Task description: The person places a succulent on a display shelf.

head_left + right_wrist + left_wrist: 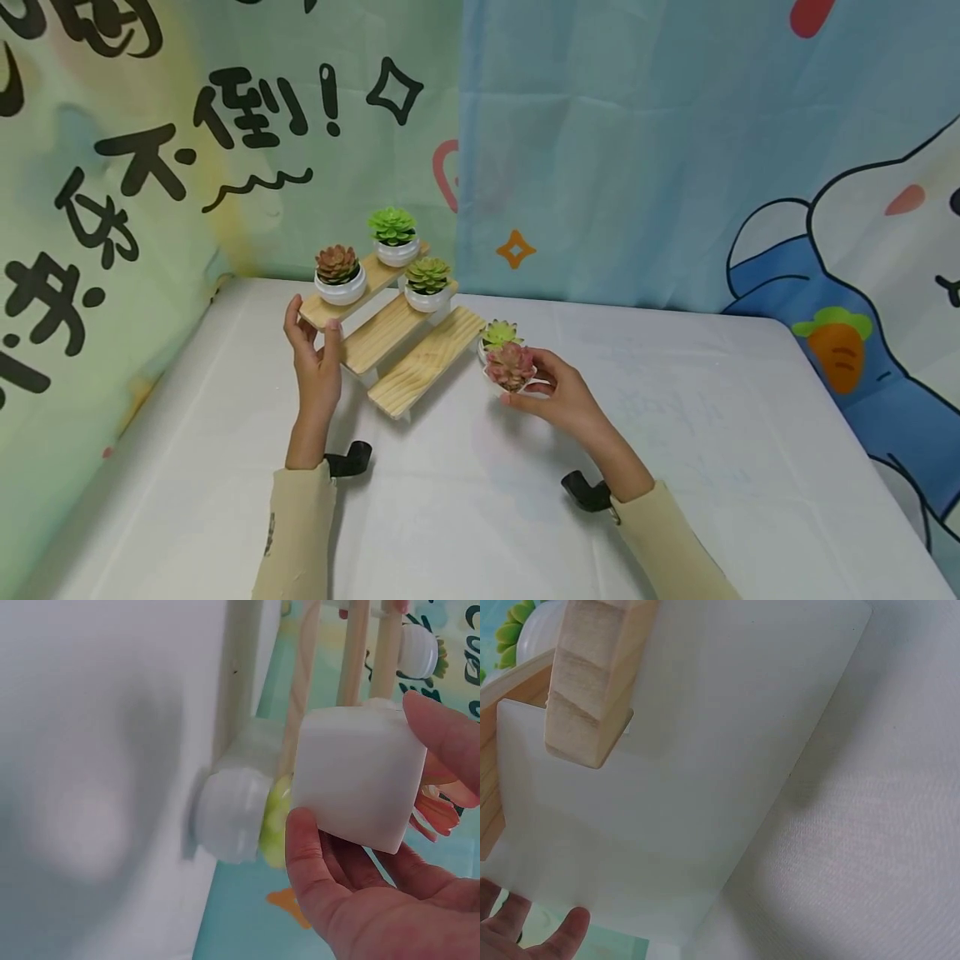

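Pink succulent point(510, 367), just below frame centre, sits in a white pot point(360, 776) clamped between the right hand point(562, 398)'s thumb and fingers. Left hand point(317, 375) grips the wooden shelf point(427, 362).

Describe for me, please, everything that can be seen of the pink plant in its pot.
The pink plant is a rosette of pointed, layered leaves, apparently an artificial succulent. Its pot is white and smooth, with a squarish flat side; ceramic or plastic, I cannot tell which. The right hand grips the pot between thumb and fingers, holding it above the table. In the head view it overlaps a green plant beside the wooden stand; whether the two plants touch is unclear.
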Available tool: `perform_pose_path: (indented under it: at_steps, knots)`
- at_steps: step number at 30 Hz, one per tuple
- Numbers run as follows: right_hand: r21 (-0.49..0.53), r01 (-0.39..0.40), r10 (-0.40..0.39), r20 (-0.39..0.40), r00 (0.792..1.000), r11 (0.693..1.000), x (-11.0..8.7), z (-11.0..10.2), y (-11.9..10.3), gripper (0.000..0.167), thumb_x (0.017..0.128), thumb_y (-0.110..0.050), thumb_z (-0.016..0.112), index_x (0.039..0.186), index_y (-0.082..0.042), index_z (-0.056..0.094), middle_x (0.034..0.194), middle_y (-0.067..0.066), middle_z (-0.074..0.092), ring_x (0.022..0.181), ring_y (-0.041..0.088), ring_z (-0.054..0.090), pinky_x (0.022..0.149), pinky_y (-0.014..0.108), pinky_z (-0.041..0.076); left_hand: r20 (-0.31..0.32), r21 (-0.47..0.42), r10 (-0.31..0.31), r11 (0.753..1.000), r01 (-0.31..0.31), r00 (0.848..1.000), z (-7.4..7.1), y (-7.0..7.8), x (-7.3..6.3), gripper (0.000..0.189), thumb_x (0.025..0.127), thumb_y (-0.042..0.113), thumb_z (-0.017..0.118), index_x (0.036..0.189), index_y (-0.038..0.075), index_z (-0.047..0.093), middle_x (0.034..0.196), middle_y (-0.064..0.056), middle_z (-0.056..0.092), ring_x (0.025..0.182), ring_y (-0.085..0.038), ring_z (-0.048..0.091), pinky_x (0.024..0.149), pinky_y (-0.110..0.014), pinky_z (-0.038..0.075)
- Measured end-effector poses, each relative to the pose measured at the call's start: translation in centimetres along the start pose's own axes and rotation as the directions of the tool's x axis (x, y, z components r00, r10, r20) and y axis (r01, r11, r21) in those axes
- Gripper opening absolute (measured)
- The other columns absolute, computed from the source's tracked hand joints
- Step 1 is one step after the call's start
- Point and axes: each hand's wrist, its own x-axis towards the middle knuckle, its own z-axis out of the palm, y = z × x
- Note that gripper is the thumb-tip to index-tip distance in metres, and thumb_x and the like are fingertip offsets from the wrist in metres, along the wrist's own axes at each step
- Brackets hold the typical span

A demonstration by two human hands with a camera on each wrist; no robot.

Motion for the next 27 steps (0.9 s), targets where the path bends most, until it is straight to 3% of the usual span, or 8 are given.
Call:
perform_pose_path:
  at_steps: [13,27]
  knots:
    - [0.035,0.095,-0.097,0.036,0.995,0.995,1.6,2.0,-1.4,0.065,0.082,-0.006,0.077,0.137,0.007,0.046,0.130,0.024,0.054,0.111,0.034,0.057,0.096,0.044,0.047,-0.010,-0.027,0.015,1.000,-0.016,1.000,-0.1,-0.6,0.2,0.060,0.103,0.013,0.045,0.152,0.007,0.011,0.148,-0.020,0.035,0.132,-0.026,0.039,0.087,-0.021,0.041]
    - [0.196,0.063,-0.065,0.005,0.998,0.979,3.7,5.8,-3.7,0.066,0.080,-0.003,0.077,0.138,0.003,0.047,0.131,0.021,0.054,0.110,0.030,0.057,0.090,0.034,0.049,-0.003,-0.033,0.016,0.999,-0.016,1.000,-0.1,-0.4,0.3,0.060,0.103,0.015,0.045,0.153,0.007,0.011,0.148,-0.019,0.035,0.133,-0.025,0.039,0.088,-0.024,0.041]
